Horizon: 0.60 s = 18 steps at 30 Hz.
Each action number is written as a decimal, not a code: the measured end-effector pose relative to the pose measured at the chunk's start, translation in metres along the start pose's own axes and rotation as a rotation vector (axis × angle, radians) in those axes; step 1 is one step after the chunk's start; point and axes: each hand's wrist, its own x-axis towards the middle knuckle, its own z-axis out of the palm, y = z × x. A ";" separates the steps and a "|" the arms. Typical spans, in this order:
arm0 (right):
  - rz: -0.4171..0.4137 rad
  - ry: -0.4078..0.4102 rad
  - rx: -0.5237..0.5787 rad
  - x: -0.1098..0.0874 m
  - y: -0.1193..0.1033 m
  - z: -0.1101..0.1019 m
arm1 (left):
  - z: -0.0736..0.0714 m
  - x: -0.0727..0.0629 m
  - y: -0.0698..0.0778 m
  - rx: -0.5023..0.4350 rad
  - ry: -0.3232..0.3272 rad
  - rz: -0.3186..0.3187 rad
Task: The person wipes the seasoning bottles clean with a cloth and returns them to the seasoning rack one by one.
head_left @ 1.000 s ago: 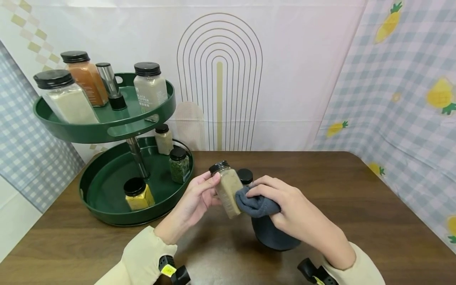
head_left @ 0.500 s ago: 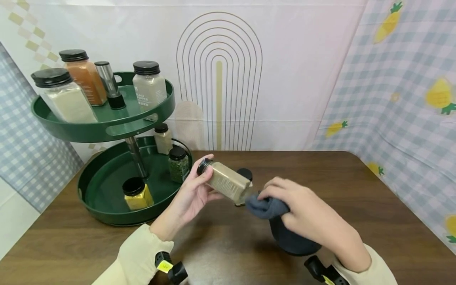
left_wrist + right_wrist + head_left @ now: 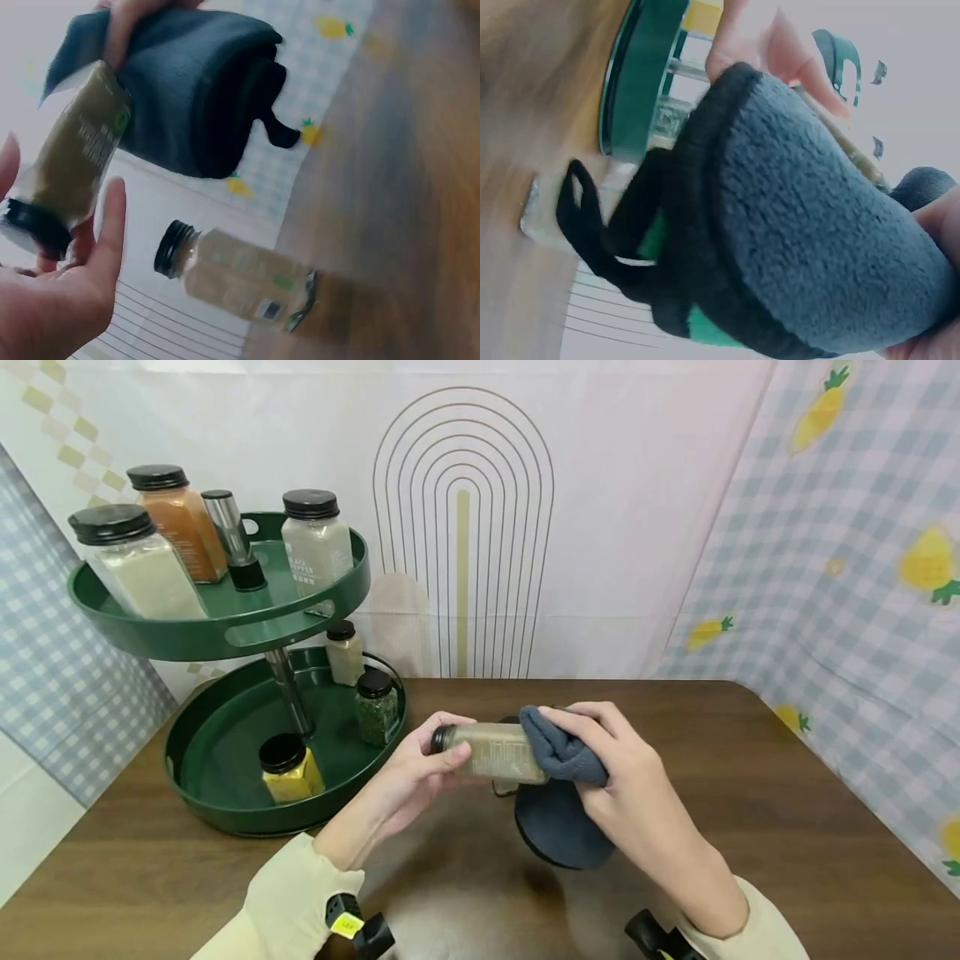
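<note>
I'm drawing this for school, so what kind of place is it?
Maybe a kitchen corner, though I can't be sure: there's a green two-tier stand holding what look like spice jars, a brown table and pineapple-patterned cloth.

Tilted jar (image 3: 497, 752) against blue-grey cloth (image 3: 564, 748)
</note>
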 end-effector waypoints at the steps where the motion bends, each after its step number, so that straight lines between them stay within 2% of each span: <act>1: -0.006 0.012 0.012 -0.001 0.000 -0.001 | 0.000 -0.001 -0.001 0.072 0.002 0.003; 4: -0.026 0.022 0.029 -0.002 0.001 -0.003 | 0.000 -0.002 0.000 0.300 -0.024 0.032; 8: -0.052 -0.026 0.018 -0.002 0.001 -0.004 | 0.001 -0.003 0.006 0.557 -0.117 0.094; 11: -0.078 -0.058 0.020 -0.003 0.000 -0.003 | 0.002 -0.005 0.008 0.701 -0.167 0.138; 14: -0.111 -0.069 0.035 -0.003 0.001 -0.003 | 0.001 -0.006 0.010 0.756 -0.173 0.151; 18: -0.135 -0.071 0.036 -0.002 0.005 -0.006 | 0.000 -0.007 0.013 0.664 -0.141 0.126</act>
